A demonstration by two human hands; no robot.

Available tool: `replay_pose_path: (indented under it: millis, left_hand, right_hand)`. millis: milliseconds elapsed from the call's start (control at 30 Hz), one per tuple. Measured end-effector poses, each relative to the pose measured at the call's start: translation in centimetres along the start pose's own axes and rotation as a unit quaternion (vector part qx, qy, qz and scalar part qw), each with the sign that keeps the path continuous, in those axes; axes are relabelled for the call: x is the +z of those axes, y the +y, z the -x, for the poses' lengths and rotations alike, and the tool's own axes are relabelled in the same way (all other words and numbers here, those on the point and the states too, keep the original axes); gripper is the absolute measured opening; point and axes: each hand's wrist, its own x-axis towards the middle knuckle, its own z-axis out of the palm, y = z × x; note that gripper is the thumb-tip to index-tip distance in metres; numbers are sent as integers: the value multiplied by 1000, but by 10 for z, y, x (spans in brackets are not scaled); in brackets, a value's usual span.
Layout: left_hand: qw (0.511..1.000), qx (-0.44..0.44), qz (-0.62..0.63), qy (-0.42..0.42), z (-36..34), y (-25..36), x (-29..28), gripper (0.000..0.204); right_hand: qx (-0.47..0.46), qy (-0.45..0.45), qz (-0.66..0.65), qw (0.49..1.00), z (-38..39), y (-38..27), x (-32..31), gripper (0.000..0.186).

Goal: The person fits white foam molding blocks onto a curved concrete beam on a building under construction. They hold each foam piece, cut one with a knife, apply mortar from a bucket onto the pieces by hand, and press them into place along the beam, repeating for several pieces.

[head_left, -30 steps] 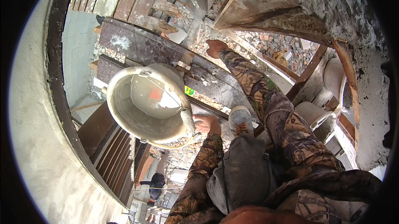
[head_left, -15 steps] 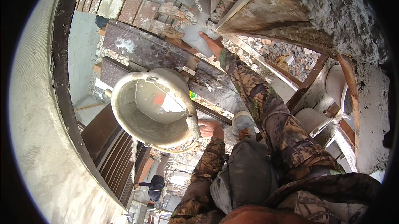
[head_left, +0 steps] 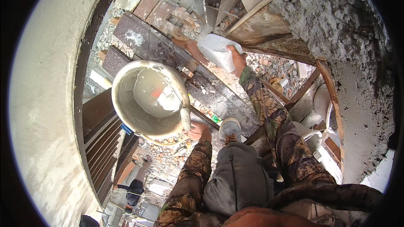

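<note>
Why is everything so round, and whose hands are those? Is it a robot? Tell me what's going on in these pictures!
There's no robot: these are a person's own two hands. Every picture comes from a camera on that person's head, looking down. Its fisheye lens makes the picture round and bends straight edges. The right hand holds a white piece; I can't tell what it's made of. The left hand is at the side of a bucket with grey, wet-looking stuff inside; how it grips is hidden. Below are dusty boards and rubble.
</note>
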Motion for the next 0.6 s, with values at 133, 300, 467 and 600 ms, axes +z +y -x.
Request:
replay_pose_path:
  millis: [133, 300, 467, 600]
  left_hand:
    - [998, -9, 53, -14, -1, 5, -9, 90]
    - [993, 25, 31, -113, -11, -8, -4, 86]
    - [986, 119, 55, -108, -2, -52, -60, 79]
    - [912, 91, 251, -311, 53, -89, -181, 36]
  right_hand:
    - [57, -103, 7, 993, 80, -31, -40, 94]
    - [100, -192, -96, 972, 178, -52, -104, 90]
    - [206, -268, -165, 927, 262, -52, -174, 92]
    - [200, -354, -168, 898, 336, -55, -226, 85]
